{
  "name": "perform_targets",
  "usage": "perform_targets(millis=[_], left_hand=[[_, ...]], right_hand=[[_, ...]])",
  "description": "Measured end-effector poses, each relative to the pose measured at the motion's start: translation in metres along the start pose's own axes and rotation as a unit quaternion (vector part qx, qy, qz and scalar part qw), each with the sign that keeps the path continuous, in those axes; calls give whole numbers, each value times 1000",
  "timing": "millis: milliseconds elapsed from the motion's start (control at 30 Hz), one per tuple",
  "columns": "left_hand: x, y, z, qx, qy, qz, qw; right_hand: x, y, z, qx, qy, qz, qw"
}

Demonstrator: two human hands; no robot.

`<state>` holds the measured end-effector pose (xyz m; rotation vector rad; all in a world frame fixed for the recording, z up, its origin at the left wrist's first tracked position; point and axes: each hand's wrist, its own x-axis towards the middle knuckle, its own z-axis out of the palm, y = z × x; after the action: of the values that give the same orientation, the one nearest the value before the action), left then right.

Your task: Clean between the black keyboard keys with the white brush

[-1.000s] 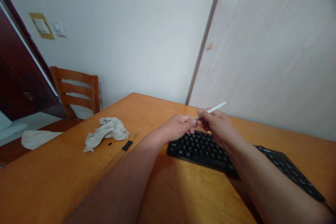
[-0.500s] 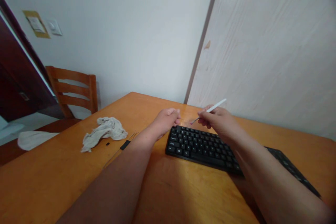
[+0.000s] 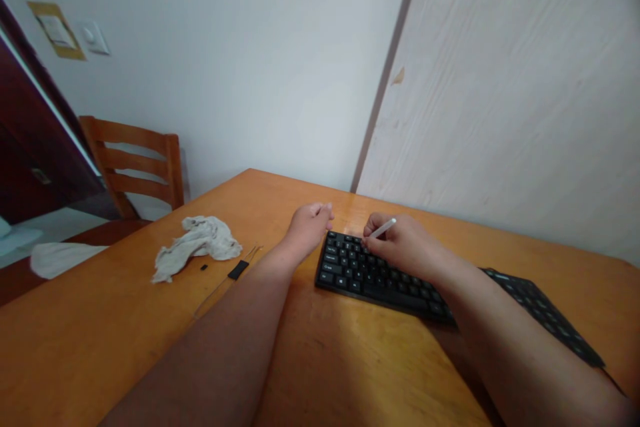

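Note:
A black keyboard (image 3: 380, 273) lies on the wooden table in front of me. My right hand (image 3: 400, 243) is closed in a pinch around a slim white-handled, brush-like tool (image 3: 385, 227), low over the upper keys. The tool's lower end is hidden by my fingers. At the keyboard's far left corner is my left hand (image 3: 311, 221), its fingers curled together; whether anything is in them I cannot make out. My right forearm crosses above the keyboard's right part and hides some keys.
A crumpled pale cloth (image 3: 200, 245) lies on the table (image 3: 320, 360) at left. Beside it are a tiny black piece (image 3: 204, 267) and a small black rectangular piece (image 3: 238, 270) with thin wires. A wooden chair (image 3: 137, 160) stands beyond the left edge; a wall runs behind.
My right hand has moved left and down to the keys, and the white-handled tool now stands steeper in it. My left hand stays closed by the keyboard corner. The view has shifted slightly.

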<state>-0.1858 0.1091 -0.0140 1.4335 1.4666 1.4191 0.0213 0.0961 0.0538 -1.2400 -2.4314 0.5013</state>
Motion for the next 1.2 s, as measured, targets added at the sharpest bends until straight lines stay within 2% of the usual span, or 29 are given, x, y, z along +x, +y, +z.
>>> perform_targets(millis=[133, 233, 367, 467, 567, 667, 800, 1000, 1100, 1200], left_hand=[[0, -3, 0, 9, 1, 3, 1000], [0, -3, 0, 15, 0, -2, 1000], [0, -4, 0, 23, -9, -8, 1000], [0, -5, 0, 29, -15, -3, 999], [1, -6, 1, 30, -15, 0, 999], [1, -6, 1, 29, -18, -1, 999], [0, -7, 1, 26, -19, -6, 999], [0, -7, 1, 21, -18, -8, 1000], [1, -8, 1, 22, -17, -6, 1000], [1, -9, 1, 21, -15, -5, 1000]], right_hand=[[0, 1, -3, 39, -40, -8, 998], [1, 4, -3, 66, -25, -6, 997], [3, 6, 2, 41, 6, -4, 999], [3, 6, 4, 32, -7, -7, 999], [2, 6, 2, 70, -32, -8, 997], [2, 7, 1, 105, -15, -5, 994], [4, 7, 4, 71, 12, -2, 997], [1, 3, -2, 84, -42, -4, 996], [0, 4, -6, 87, -34, -7, 996], [0, 4, -7, 38, -31, -11, 999]])
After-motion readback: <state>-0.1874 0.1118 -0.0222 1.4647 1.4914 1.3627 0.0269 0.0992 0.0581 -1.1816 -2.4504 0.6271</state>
